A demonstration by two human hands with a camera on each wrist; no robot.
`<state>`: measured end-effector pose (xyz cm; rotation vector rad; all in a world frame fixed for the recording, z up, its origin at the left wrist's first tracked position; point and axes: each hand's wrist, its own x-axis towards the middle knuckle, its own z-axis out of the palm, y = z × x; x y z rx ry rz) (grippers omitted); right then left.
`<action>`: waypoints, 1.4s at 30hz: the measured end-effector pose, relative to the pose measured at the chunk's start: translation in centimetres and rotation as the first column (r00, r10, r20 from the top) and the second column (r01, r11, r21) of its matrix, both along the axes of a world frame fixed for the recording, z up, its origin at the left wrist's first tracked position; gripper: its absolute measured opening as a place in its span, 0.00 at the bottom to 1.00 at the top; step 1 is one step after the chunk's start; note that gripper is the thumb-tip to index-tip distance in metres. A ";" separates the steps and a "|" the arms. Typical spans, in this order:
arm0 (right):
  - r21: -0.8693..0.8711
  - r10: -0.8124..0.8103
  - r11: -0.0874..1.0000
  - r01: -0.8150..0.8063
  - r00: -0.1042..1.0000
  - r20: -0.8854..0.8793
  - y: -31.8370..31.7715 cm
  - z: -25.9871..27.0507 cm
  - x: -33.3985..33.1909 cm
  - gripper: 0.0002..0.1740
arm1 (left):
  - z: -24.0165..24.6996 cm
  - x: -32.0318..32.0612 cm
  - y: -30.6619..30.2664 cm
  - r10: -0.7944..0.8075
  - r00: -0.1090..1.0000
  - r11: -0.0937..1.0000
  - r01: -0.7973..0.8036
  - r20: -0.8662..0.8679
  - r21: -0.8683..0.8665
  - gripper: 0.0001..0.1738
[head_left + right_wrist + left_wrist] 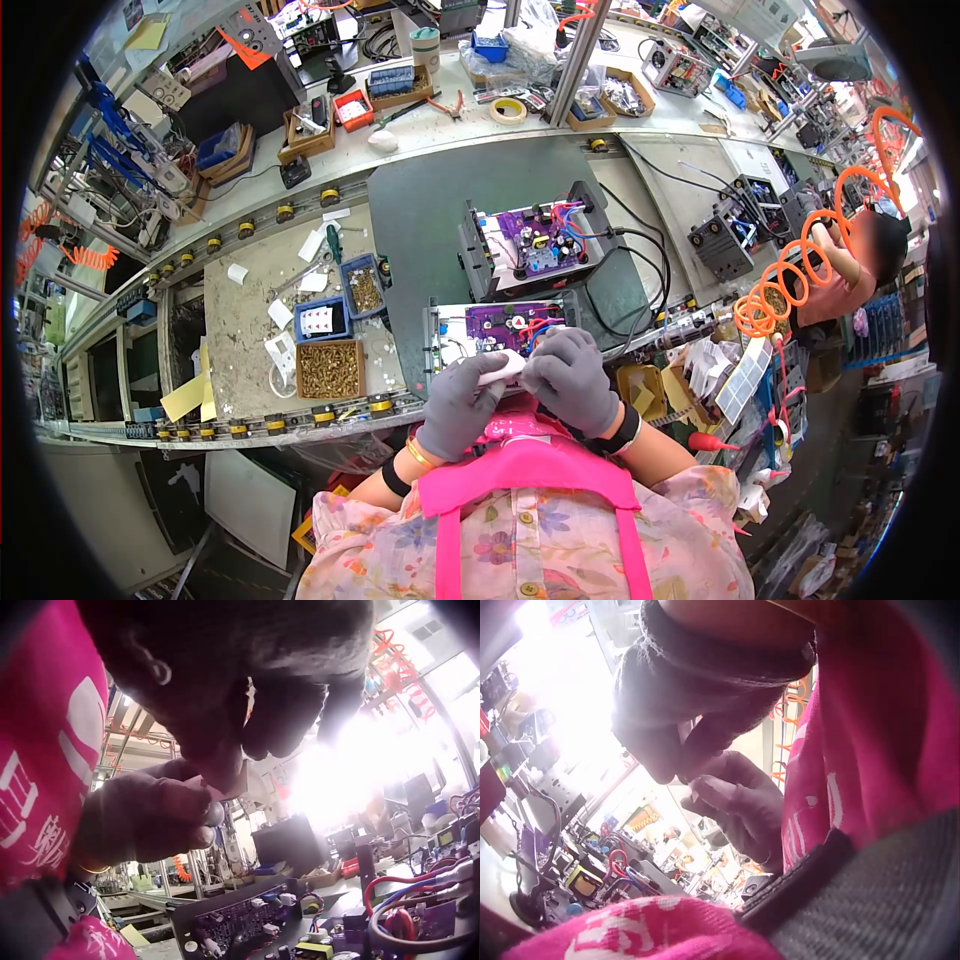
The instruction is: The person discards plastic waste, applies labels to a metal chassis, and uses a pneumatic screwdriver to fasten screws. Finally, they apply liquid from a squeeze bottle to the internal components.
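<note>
Both hands wear grey gloves and meet in front of the chest, over the near edge of the bench. My left hand grips a small white piece, which looks soft or papery; its exact kind cannot be told. At its right end, my right hand pinches with thumb and fingertips. Right-hand fingertips show a thin pale edge in the left wrist view. Just beyond the hands lies an open unit with a purple circuit board and coloured wires, its near part hidden by the gloves.
A second open unit with a purple board stands farther back on the dark green mat. To the left are a box of brass-coloured parts, blue bins and a screwdriver. Black cables loop at right; another person is beyond.
</note>
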<state>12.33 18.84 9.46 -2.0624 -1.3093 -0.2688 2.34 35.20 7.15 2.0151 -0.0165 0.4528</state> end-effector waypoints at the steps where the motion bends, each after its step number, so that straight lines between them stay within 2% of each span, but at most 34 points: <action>1: 0.026 -0.037 0.999 0.037 0.999 -0.013 0.2 0.5 0.0 0.09 | 0.3 0.1 -0.1 0.024 0.999 0.999 -0.026 -0.046 -0.038 0.16; 2: 0.051 -0.074 0.996 0.075 0.997 -0.027 0.4 0.8 0.0 0.10 | 0.4 0.2 -0.2 0.015 0.998 0.997 -0.020 -0.063 -0.074 0.16; 5: 0.015 0.052 0.999 -0.051 0.999 -0.013 0.0 0.5 1.2 0.11 | 0.5 0.5 -0.5 -0.014 0.993 0.985 -0.007 -0.119 -0.172 0.17; 7: -0.017 0.060 0.998 -0.060 0.998 0.014 -0.3 0.4 1.4 0.11 | 0.7 0.7 -0.7 -0.025 0.987 0.975 -0.011 -0.160 -0.222 0.16; 16: -0.026 0.076 0.997 -0.075 0.996 0.054 -1.0 0.0 2.6 0.09 | 0.1 1.6 -1.3 -0.042 0.985 0.979 0.007 -0.170 -0.203 0.17; 22: -0.025 0.123 0.992 -0.120 0.985 0.120 -1.8 -0.8 3.3 0.09 | 0.2 2.2 -1.7 -0.047 0.971 0.977 -0.004 -0.236 -0.213 0.18; 23: -0.018 0.131 0.991 -0.130 0.982 0.138 -1.9 -1.0 3.4 0.09 | -0.2 2.3 -1.8 -0.061 0.972 0.966 0.000 -0.228 -0.260 0.18; 26: 0.088 0.070 0.994 -0.071 0.997 0.020 -2.0 -0.9 3.5 0.10 | -1.2 2.5 -1.9 -0.102 0.969 0.919 0.004 -0.227 -0.395 0.19; 28: 0.085 0.054 0.995 -0.048 0.996 -0.076 -1.8 -0.5 3.5 0.10 | -1.3 2.7 -1.9 -0.138 0.956 0.878 -0.002 -0.257 -0.479 0.20; 32: -0.034 0.110 0.993 -0.116 0.985 -0.136 -2.3 -0.6 4.1 0.11 | -0.9 2.8 -2.1 -0.121 0.967 0.951 0.048 -0.225 -0.305 0.18; 37: -0.029 0.088 0.996 -0.087 0.995 0.037 -2.2 -0.8 4.0 0.10 | -0.1 3.0 -2.2 -0.078 0.980 0.984 0.046 -0.185 -0.174 0.17; 40: -0.049 0.121 0.992 -0.114 0.979 0.162 -2.4 -1.3 4.0 0.09 | -0.4 3.2 -2.2 -0.095 0.967 0.957 0.024 -0.234 -0.290 0.18; 42: -0.057 0.138 0.990 -0.129 0.969 0.207 -2.6 -1.4 4.0 0.09 | -1.0 3.2 -2.2 -0.128 0.955 0.883 -0.013 -0.268 -0.470 0.19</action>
